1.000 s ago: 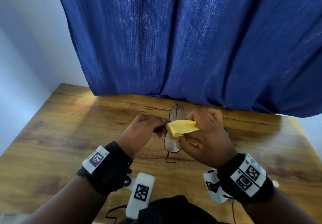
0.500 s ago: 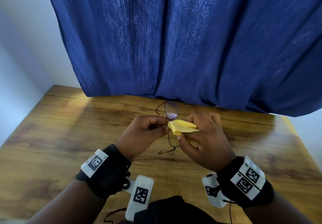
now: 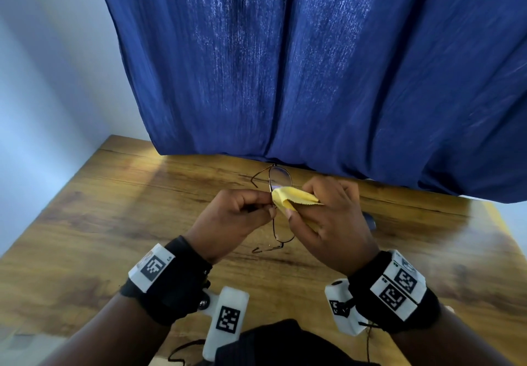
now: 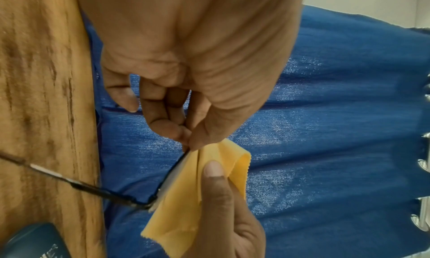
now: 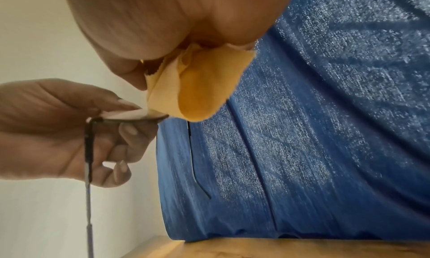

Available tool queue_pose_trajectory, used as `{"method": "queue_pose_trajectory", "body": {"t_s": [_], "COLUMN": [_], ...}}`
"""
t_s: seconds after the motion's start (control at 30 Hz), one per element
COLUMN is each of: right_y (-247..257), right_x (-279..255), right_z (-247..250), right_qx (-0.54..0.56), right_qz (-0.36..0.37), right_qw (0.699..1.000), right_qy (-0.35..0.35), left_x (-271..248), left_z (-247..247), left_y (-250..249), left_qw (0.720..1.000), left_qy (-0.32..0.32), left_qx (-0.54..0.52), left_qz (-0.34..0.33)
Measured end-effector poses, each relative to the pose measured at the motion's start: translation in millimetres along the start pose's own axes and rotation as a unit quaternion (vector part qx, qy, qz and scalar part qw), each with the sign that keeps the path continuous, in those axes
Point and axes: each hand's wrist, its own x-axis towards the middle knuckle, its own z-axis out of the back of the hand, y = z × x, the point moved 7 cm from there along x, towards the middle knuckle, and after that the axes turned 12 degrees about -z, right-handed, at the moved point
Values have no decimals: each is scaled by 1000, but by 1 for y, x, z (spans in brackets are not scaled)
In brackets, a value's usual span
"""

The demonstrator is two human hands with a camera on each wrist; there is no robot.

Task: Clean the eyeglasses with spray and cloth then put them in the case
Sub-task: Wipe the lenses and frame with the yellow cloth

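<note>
Thin metal-framed eyeglasses are held upright above the wooden table, temples unfolded and pointing left. My left hand pinches the frame near its middle. My right hand pinches a folded yellow cloth over one lens, thumb on the near side. In the left wrist view the cloth wraps the lens edge, and a temple runs out to the left. The right wrist view shows the cloth pressed on the lens and the frame between my left hand's fingertips.
A blue curtain hangs over the table's far edge, close behind the hands. A dark blue object lies on the table, mostly hidden by my right hand; the left wrist view shows it as a dark blue object with lettering. A pale wall is on the left.
The eyeglasses have turned from lenses facing me to nearly edge-on, temples now swung out to the left. Both hands stayed in place, keeping their hold on the frame and cloth.
</note>
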Motion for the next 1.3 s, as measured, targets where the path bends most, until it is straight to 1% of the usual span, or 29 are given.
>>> {"method": "queue_pose_trajectory", "body": {"t_s": [0.17, 0.3, 0.37, 0.43, 0.5, 0.57, 0.6, 0.73, 0.77, 0.87, 0.9, 0.93, 1.03, 1.07, 1.2, 1.23, 1.3], "right_y": [3, 2, 0, -2, -6, -10, -10, 2, 0, -18, -19, -17, -6, -8, -29, -30, -24], "right_x": [-3, -1, 3, 10, 20, 28, 29, 15, 15, 21, 22, 20, 8, 6, 11, 11, 6], "right_z": [0, 0, 0, 2, 5, 11, 12, 7, 6, 12, 12, 10, 3, 3, 11, 10, 3], "right_qx": [24, 10, -22, -54, -74, -79, -79, -64, -69, -85, -88, -90, -84, -85, -100, -105, -115], "right_qz": [31, 44, 44, 40, 21, 3, 4, 73, 65, -18, -30, -27, 17, 19, -52, -57, -34], "right_qw": [999, 999, 999, 998, 997, 996, 996, 995, 995, 996, 995, 995, 996, 996, 992, 992, 993], "right_qy": [6, 5, 0, -15, -30, -46, -48, -19, -20, -37, -38, -34, -19, -21, -48, -42, -19], "left_x": [1, 1, 1, 3, 3, 4, 4, 5, 6, 7, 8, 9, 11, 12, 14, 15, 16], "left_z": [4, -2, -4, -5, -7, -6, -6, -2, -1, 0, 1, 1, 3, 3, 0, -2, -5], "left_y": [-2, -6, -8, -10, -12, -11, -10, -6, -6, -7, -7, -6, 0, 0, 2, 3, 4], "left_qw": [1000, 1000, 1000, 997, 995, 996, 997, 999, 998, 998, 998, 998, 999, 999, 999, 999, 999], "left_qy": [-19, 7, 19, 34, 41, 26, 17, 8, 9, 20, 19, 17, 5, 2, 2, 1, 1], "left_qx": [-6, -7, 13, 58, 86, 86, 80, 53, 53, 65, 64, 58, 44, 44, 35, 31, 31], "left_qz": [-11, -9, -20, -33, -33, -21, -15, -7, -9, -19, -21, -22, -26, -26, -15, -12, -16]}}
